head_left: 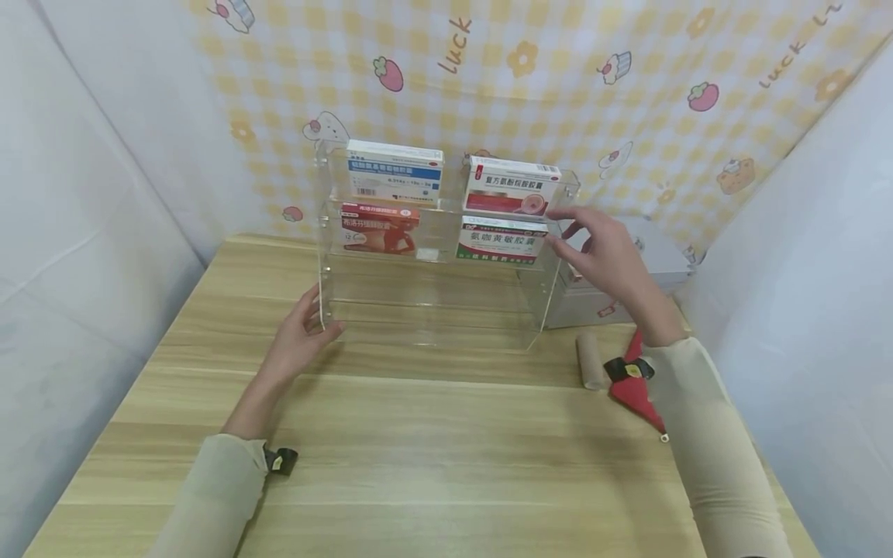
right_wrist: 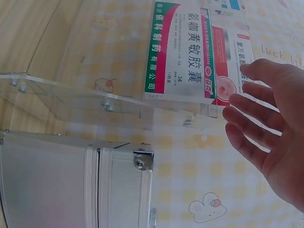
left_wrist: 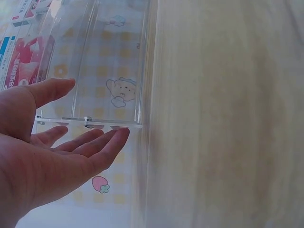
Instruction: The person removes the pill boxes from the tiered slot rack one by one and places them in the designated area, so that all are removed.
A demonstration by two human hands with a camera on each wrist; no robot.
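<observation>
A clear acrylic tiered rack [head_left: 425, 291] stands on the table with medicine boxes on its two upper tiers. On top are a blue-and-white box [head_left: 394, 180] and a white-and-red box [head_left: 512, 186]. Below them sit a red box [head_left: 378, 229] and a white box with a green-and-red band [head_left: 501, 240]. My left hand [head_left: 300, 337] is at the rack's lower left side panel, thumb on the inner side and extended fingers along the outside. Beside the right-hand boxes is my right hand [head_left: 607, 252], fingers spread and slightly bent, tips near their right edges, gripping nothing.
A silver case [right_wrist: 47, 180] stands right of the rack. In front of it lie a brown cardboard tube [head_left: 590, 361] and a red pointed item [head_left: 638, 399], partly behind the right sleeve. A yellow checked curtain [head_left: 488, 101] hangs close behind the rack.
</observation>
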